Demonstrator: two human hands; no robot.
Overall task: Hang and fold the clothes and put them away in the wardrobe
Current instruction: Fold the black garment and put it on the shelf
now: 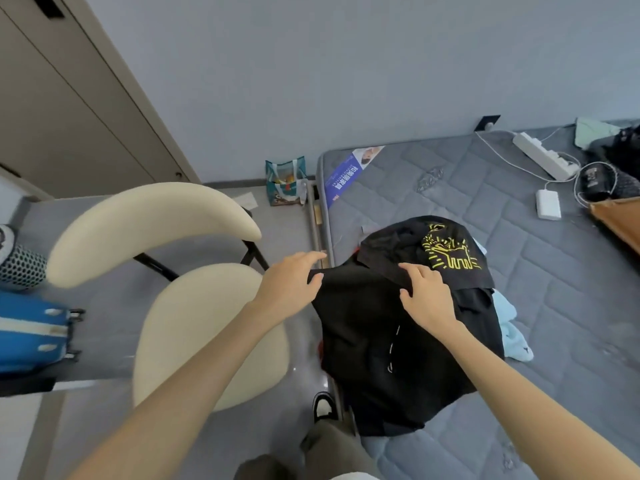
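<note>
**Fingers Pinching Black Garment at Mattress Edge**

Fingers of the left hand (289, 285) extend behind the top edge of the black garment (381, 348), with the thumb pressed on its near face. The right hand (427, 297) grips the same edge further right, fingers curled over a fold and thumb below it.

A shoe (322, 405) stands on the floor beside the garment's lower left portion.

The garment is draped over a pile of clothes at the near left edge of the mattress (536, 282). A printed shirt (446, 254), black with a yellow figure, lies just beyond the garment and touches it. A blue cloth (512, 336) protrudes from under the pile on the right.

A cream chair (207, 327) stands on the floor left of the hands, near the mattress. A blue case (31, 334) sits at the left border.

Further out, a bag (285, 181) stands by the wall at the mattress corner. A power strip (543, 155), a charger (548, 204) and a box (616, 220) lie on the far right of the mattress.

The wardrobe (69, 116) stands far left, doors closed.
</note>
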